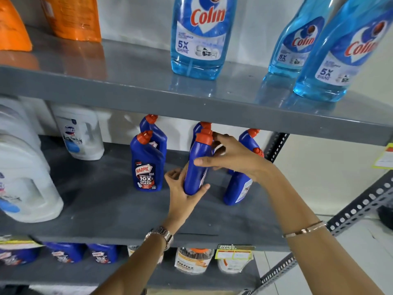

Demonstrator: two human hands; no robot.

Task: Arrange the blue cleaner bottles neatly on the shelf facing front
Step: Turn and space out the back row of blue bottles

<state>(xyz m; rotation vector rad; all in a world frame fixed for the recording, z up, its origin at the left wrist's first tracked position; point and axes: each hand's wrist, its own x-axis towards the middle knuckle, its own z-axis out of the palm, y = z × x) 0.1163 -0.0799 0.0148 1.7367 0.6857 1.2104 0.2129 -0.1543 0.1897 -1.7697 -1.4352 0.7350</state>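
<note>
Several dark blue cleaner bottles with red caps stand on the grey middle shelf (pixel 106 205). The left front bottle (pixel 146 165) shows its label to the front, with another bottle (pixel 156 133) behind it. My left hand (pixel 182 194) grips the base of the middle bottle (pixel 196 165), which is turned sideways and tilted. My right hand (pixel 231 156) holds the same bottle near its upper body, thumb across the front. Behind my right hand stands a bottle (pixel 236 188) with its label turned to the right, and another bottle (pixel 247 138) is further back.
White jugs (pixel 27 184) fill the left of the middle shelf. Light blue glass-cleaner bottles (pixel 200 37) and orange pouches (pixel 72 18) stand on the upper shelf, whose front edge (pixel 191 103) overhangs the blue bottles' caps. A perforated steel upright (pixel 276 145) bounds the right side.
</note>
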